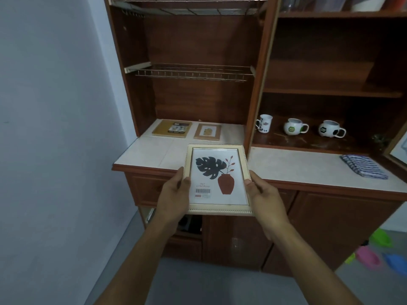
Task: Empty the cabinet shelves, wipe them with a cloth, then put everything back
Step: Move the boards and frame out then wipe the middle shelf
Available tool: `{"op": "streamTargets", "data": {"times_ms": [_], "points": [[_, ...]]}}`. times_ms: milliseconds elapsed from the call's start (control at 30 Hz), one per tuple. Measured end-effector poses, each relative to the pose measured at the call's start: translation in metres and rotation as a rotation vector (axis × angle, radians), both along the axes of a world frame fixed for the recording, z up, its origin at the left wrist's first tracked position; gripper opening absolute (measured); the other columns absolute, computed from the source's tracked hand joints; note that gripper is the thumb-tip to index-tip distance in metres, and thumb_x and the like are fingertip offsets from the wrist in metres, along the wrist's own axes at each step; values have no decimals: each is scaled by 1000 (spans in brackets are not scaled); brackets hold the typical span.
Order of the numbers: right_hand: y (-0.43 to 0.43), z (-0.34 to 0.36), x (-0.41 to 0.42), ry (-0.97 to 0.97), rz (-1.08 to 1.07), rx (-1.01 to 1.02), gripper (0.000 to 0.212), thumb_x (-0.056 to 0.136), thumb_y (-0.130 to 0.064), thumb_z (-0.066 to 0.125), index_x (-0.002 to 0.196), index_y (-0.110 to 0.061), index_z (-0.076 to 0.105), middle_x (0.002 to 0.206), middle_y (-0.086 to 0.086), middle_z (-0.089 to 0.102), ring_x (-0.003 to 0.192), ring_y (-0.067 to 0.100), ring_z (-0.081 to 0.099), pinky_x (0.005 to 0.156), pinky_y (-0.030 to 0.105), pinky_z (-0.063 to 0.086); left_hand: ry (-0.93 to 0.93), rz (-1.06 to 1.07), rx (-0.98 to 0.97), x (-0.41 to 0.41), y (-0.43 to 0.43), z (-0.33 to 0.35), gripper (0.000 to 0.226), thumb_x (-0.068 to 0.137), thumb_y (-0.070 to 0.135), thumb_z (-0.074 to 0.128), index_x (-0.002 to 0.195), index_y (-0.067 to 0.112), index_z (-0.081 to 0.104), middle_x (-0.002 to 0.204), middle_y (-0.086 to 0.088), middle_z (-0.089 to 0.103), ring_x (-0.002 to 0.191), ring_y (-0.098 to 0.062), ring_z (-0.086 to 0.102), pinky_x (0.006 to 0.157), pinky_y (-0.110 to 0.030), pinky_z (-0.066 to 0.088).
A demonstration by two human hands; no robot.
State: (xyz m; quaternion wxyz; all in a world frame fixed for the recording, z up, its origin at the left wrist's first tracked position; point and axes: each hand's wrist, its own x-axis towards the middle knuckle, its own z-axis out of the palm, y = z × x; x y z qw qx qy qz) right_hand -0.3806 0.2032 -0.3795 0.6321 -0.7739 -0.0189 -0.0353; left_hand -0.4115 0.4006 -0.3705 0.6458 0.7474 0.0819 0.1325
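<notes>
The left hand (174, 191) and right hand (263, 194) are gripping the picture frame (217, 179) by its sides, long axis crossing the front edge of the tabletop (149, 150).

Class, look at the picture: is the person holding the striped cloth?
No, the striped cloth lies folded on the counter, while the left hand and right hand grip the gold picture frame.

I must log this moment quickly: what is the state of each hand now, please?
Left hand: grips the left edge of the gold picture frame.
Right hand: grips the frame's right edge.
</notes>
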Motion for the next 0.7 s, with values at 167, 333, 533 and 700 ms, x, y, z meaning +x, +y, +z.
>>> {"op": "streamTargets", "data": {"times_ms": [167,333,533,700], "points": [[57,-4,17,5,-24,4,37,101,-32,49,138,-33,53,124,-15,65,115,8,60,99,27,48,13,8,-14,17,58,-1,25,102,28,45,121,38,59,100,17,70,94,-8,69,80,-32,59],[103,-5,28,0,-46,-2,39,102,-29,48,141,-27,50,112,-28,57,94,-8,55,73,1,39,2,-22,44,36,104,-5,31,102,33,44,131,32,54,106,19,67,97,-10,68,83,-33,58],[132,-15,65,-21,-57,-122,39,102,-28,45,140,-22,51,101,-19,60,88,-2,59,64,-1,43,16,-41,116,77,131,-14,22,104,27,40,121,38,48,96,27,58,85,3,60,64,-10,50],[139,-27,111,-17,-35,-186,43,103,-33,43,145,-26,44,112,-10,66,87,3,64,75,16,54,33,-47,176,122,141,-26,27,104,30,38,129,37,47,102,25,59,90,0,60,72,-12,50]]}}
